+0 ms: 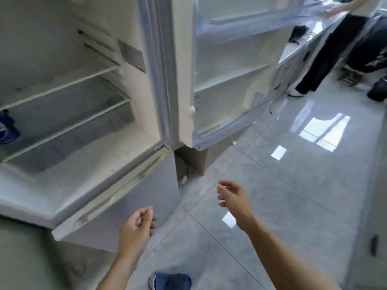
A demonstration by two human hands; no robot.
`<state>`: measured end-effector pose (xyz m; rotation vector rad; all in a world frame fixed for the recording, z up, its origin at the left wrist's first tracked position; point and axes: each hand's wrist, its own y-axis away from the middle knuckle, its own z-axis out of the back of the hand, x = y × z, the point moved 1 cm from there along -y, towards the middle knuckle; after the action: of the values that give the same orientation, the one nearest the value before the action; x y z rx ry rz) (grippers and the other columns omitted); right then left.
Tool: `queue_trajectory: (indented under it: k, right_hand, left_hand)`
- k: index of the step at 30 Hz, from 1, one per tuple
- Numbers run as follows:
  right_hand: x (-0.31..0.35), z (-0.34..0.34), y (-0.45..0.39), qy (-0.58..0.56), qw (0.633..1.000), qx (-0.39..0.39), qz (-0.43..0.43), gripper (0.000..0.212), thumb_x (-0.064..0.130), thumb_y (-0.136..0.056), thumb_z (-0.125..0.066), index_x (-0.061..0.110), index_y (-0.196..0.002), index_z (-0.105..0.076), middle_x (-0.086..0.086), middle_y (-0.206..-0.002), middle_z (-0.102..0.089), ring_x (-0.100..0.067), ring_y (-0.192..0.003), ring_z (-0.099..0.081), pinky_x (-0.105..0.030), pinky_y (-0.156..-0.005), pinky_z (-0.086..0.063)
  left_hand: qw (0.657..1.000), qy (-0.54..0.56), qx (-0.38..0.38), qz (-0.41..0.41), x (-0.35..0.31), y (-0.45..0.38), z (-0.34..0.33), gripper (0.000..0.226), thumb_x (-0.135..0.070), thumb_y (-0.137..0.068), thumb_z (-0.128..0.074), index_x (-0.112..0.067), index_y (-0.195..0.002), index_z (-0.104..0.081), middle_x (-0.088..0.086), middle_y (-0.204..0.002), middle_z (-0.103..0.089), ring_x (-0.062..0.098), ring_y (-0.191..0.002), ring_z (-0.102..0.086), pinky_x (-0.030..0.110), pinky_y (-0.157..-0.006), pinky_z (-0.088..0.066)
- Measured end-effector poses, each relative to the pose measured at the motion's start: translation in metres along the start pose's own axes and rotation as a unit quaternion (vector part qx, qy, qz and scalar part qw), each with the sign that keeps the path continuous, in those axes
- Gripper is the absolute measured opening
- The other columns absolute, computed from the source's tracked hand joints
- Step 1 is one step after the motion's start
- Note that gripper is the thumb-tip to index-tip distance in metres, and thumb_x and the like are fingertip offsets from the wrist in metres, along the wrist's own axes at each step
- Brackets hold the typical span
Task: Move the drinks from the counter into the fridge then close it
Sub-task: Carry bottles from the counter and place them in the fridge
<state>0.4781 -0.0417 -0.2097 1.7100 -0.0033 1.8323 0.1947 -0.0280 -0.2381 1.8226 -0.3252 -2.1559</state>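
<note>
The white fridge (146,84) stands open on the left, its glass shelves mostly bare. A blue drink can (7,128) sits on a shelf at the far left edge. The fridge door (226,76) is swung wide to the right, its door racks holding nothing. My left hand (136,229) hangs low in front of the fridge's lower compartment, fingers loosely curled, holding nothing. My right hand (232,197) is raised over the floor below the door, fingers apart and bare. The counter (310,40) runs along the far right.
Another person (326,57) in dark trousers stands by the counter at the upper right. A dark object (299,34) lies on the counter. Glossy grey floor tiles (282,185) stretch between me and them. My blue shoe (169,281) shows at the bottom.
</note>
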Motion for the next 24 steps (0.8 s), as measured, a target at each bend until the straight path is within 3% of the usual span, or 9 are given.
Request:
queue_trajectory:
  k: [4, 10, 19, 24]
  right_hand:
    - [-0.061, 0.100, 0.050, -0.025, 0.992, -0.097, -0.077, 0.011, 0.018, -0.095, -0.065, 0.012, -0.104, -0.067, -0.012, -0.092, -0.068, -0.019, -0.074, -0.061, -0.030, -0.062, -0.051]
    - [-0.140, 0.189, 0.110, -0.066, 0.964, -0.200, -0.163, 0.010, 0.011, -0.096, -0.062, 0.006, -0.103, -0.066, -0.013, -0.083, -0.061, -0.020, -0.068, -0.052, -0.029, -0.056, -0.043]
    - [-0.239, 0.208, 0.173, -0.116, 0.900, -0.283, -0.311, 0.011, 0.019, -0.097, -0.063, 0.009, -0.099, -0.064, -0.010, -0.087, -0.064, -0.023, -0.072, -0.056, -0.034, -0.064, -0.049]
    - [-0.270, 0.206, 0.209, -0.123, 0.858, -0.334, -0.371, 0.010, 0.024, -0.097, -0.063, 0.015, -0.097, -0.064, -0.010, -0.095, -0.068, -0.026, -0.081, -0.062, -0.038, -0.071, -0.055]
  left_hand:
    - [0.996, -0.038, 0.072, 0.027, 0.030, 0.040, -0.050, 0.009, -0.021, -0.098, -0.060, -0.018, -0.097, -0.069, 0.004, -0.075, -0.072, 0.008, -0.059, -0.061, 0.020, -0.053, -0.053]
    - [0.975, -0.121, 0.165, 0.086, 0.060, 0.067, -0.096, 0.008, -0.017, -0.098, -0.060, -0.014, -0.099, -0.067, 0.010, -0.083, -0.071, 0.019, -0.066, -0.059, 0.029, -0.059, -0.048]
    - [0.896, -0.314, 0.235, 0.209, 0.111, 0.038, -0.086, 0.012, -0.017, -0.098, -0.059, -0.007, -0.097, -0.065, 0.009, -0.077, -0.067, 0.020, -0.056, -0.050, 0.025, -0.058, -0.039]
    - [0.857, -0.387, 0.254, 0.227, 0.119, 0.008, -0.096, 0.010, -0.019, -0.096, -0.060, -0.010, -0.098, -0.064, 0.010, -0.083, -0.069, 0.022, -0.060, -0.054, 0.026, -0.062, -0.042]
